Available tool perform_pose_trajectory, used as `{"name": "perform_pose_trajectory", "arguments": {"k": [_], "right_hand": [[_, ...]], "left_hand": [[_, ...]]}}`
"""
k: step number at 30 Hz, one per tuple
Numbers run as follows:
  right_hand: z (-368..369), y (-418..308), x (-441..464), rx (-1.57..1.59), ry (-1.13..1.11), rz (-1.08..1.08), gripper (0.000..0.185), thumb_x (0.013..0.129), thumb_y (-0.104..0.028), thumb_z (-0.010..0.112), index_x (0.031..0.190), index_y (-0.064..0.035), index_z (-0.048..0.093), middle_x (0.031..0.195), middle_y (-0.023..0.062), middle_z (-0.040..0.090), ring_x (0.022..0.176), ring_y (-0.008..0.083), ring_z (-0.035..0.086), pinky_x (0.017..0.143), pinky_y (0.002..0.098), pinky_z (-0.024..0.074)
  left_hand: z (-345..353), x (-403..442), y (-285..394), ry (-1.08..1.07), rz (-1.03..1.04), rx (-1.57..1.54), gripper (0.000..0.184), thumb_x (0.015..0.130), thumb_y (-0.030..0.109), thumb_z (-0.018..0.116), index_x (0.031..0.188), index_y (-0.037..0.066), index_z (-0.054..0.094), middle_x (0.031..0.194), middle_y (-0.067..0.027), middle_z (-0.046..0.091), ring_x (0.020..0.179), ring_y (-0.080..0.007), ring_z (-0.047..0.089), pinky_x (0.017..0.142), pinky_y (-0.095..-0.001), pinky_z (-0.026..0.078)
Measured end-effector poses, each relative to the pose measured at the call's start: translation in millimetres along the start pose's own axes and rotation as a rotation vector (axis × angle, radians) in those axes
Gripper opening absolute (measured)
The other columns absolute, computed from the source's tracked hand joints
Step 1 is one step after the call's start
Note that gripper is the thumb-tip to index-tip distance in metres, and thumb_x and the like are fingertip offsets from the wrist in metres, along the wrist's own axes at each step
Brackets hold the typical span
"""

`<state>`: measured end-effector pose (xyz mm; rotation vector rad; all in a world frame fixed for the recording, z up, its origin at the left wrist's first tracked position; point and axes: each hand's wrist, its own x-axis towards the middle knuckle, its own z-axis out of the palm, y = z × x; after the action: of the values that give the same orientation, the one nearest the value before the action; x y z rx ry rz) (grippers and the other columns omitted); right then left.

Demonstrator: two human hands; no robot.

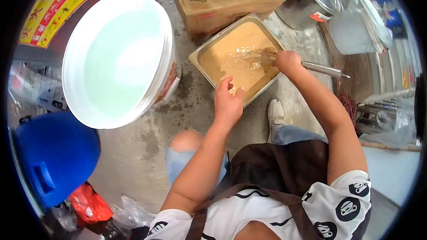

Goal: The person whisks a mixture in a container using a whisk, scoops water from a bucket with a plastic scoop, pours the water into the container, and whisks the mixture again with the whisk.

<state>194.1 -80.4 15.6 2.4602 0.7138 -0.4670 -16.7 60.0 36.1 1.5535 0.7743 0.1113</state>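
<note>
A rectangular metal tray (pixel 194 58) on the floor holds a tan liquid (pixel 235 40). My right hand (pixel 288 61) is closed round a metal whisk (pixel 322 69) at the tray's right edge; the whisk's wires lie in the liquid and its handle points right. Over the tray's near left edge is my left hand (pixel 228 101), fingers apart, holding nothing. Whether its fingertips touch the tray or the liquid I cannot tell.
A large white bucket (pixel 167 69) of pale liquid stands left of the tray. Cardboard boxes (pixel 222 11) lie behind it. A blue barrel (pixel 66 151) is at the lower left. A steel pot (pixel 302 6) and translucent tub (pixel 351 31) stand at the back right.
</note>
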Motion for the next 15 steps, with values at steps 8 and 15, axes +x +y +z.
{"name": "perform_pose_trajectory", "arguments": {"k": [8,15], "right_hand": [[-26.4,-39.8,8.4,0.087,-0.041,-0.138,0.027,0.079,-0.026,0.052,0.092,-0.0056,0.064,0.097,0.0129,0.063,0.087,0.0239,0.062,0.070,0.0341,0.0499],[16.0,-49.2,-7.5,0.341,-0.070,-0.249,0.043,0.074,-0.040,0.061,0.090,-0.0008,0.059,0.088,0.0196,0.062,0.084,0.0319,0.060,0.072,0.0394,0.0476]], "left_hand": [[-8.4,-2.5,-0.3,0.053,-0.017,0.012,0.046,0.076,0.011,0.061,0.117,-0.003,0.046,0.109,-0.0171,0.053,0.102,-0.0225,0.051,0.084,-0.0320,0.043],[-6.3,6.1,-7.7,0.058,-0.028,-0.029,0.044,0.077,0.013,0.059,0.116,-0.004,0.046,0.109,-0.0169,0.050,0.100,-0.0226,0.051,0.083,-0.0318,0.042]]}}
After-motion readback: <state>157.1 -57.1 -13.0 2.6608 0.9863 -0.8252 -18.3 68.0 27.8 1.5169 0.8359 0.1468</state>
